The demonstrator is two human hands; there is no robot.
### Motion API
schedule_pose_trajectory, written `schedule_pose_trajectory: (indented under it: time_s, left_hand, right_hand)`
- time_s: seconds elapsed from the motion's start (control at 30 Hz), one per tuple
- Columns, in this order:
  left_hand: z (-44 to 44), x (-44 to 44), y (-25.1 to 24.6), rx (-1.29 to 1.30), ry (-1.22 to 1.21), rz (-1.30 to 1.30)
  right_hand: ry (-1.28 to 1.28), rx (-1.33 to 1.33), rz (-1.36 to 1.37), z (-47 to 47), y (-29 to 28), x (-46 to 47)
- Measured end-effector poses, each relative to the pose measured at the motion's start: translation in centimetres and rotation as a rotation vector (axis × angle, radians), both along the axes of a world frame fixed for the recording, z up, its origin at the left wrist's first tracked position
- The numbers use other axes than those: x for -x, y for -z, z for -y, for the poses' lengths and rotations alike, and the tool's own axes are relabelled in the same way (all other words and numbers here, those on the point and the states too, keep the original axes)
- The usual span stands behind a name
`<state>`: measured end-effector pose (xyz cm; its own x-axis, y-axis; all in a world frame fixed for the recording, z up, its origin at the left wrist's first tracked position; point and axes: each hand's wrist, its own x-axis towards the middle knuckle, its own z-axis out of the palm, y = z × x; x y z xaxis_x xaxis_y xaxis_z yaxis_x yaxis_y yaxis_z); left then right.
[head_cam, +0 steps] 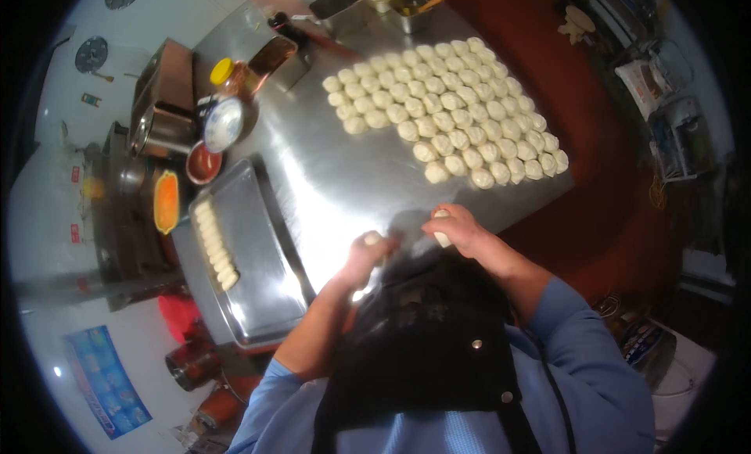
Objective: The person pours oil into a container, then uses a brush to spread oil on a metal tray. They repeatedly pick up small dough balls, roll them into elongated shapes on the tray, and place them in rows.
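My left hand [368, 256] is closed around a small piece of pale dough [372, 239], just above the steel table's near edge. To its right, my right hand [457, 228] grips another pale dough piece [442, 228], partly covered by the fingers. Rows of rounded dough balls [460, 118] with a shiny surface cover the far right part of the steel table [311, 131]. On the left lies a rectangular metal tray [258, 260], where a single line of smaller dough pieces [214, 243] runs along its left side.
Along the table's left edge stand a yellow-lidded jar [222, 71], a patterned bowl [223, 124], a red-brown bowl [203, 162] and an orange oblong container [166, 202]. Metal containers [287, 61] and a pan with an orange-handled utensil [410, 20] are at the far edge.
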<state>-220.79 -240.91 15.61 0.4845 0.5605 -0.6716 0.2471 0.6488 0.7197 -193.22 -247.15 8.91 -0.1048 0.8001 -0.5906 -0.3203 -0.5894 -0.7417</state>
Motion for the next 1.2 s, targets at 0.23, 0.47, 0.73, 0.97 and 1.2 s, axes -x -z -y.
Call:
schedule_pose_trajectory:
  time_s: [0.23, 0.47, 0.73, 0.97, 1.2]
  left_hand:
    - [-3.6, 6.7, 0.4, -0.023, -0.315, 0.133]
    - [-6.1, 6.6, 4.7, -0.704, 0.260, -0.695]
    - [6.3, 7.8, 11.6, -1.163, 0.415, -0.659]
    - [-12.8, 3.8, 12.9, -1.367, -0.080, -1.184]
    - [8.0, 5.7, 11.6, -1.143, 0.437, -0.757]
  right_hand:
    - [0.266, -0.037, -0.098, -3.6, -4.8, 10.0]
    - [-0.597, -0.292, 1.216, -7.7, -2.9, 14.2]
    - [-0.834, -0.702, 1.415, 0.2, 4.6, 11.4]
    - [-0.522, -0.829, 1.666, -17.9, 5.5, 15.0]
    - [-0.740, -0.848, 1.411, 1.4, 4.9, 11.6]
